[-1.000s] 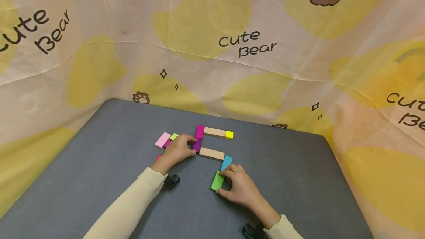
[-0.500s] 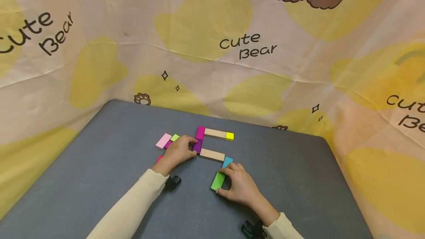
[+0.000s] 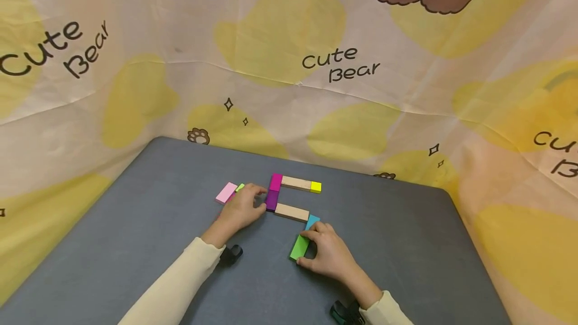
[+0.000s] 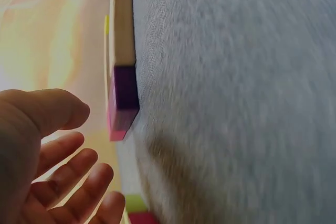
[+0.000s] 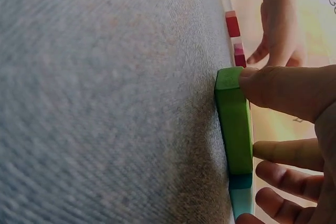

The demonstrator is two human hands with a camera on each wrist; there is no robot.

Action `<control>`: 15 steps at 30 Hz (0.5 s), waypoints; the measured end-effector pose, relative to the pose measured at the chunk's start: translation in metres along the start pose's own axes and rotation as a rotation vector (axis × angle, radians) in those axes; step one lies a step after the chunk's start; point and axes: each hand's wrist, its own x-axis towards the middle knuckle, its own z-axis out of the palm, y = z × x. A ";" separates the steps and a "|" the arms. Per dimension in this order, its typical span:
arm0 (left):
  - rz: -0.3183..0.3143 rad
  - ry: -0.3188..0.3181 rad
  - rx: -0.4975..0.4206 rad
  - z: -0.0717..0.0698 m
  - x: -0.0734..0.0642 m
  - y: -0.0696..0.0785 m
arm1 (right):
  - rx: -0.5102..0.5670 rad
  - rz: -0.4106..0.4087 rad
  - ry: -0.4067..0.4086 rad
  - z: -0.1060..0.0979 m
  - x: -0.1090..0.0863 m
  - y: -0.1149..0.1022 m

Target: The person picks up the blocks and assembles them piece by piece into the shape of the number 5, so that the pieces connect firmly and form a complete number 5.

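My right hand (image 3: 329,252) holds a green block (image 3: 299,248) by its ends, thumb at the near end and a finger at the far end. The block lies on the table, its far end meeting a blue block (image 3: 312,222). A plain wooden block (image 3: 292,212) joins the blue one to a purple block (image 3: 272,200). Just left of the purple block is my left hand (image 3: 241,208), fingers loosely bent. In the left wrist view, a gap separates its thumb from the purple block (image 4: 126,90).
Beyond the purple block lie a magenta block (image 3: 276,182), a second wooden block (image 3: 296,183) and a yellow block (image 3: 316,187). A pink block (image 3: 226,192) and a lime block (image 3: 240,187) sit behind my left hand. A printed cloth (image 3: 262,29) hangs past the grey table (image 3: 384,245).
My left hand has let go of the purple block and drawn slightly left. The right hand stays on the green block. The head view has shifted a little.
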 end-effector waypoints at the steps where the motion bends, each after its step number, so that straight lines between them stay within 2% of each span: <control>1: 0.007 0.013 0.010 -0.003 -0.002 -0.001 | -0.002 -0.001 0.001 0.000 0.000 0.000; 7: 0.016 0.062 0.068 -0.017 -0.008 -0.010 | -0.004 0.000 0.001 -0.001 -0.001 0.001; 15: -0.047 0.121 0.096 -0.035 -0.012 -0.035 | -0.012 -0.008 0.016 0.000 -0.003 0.002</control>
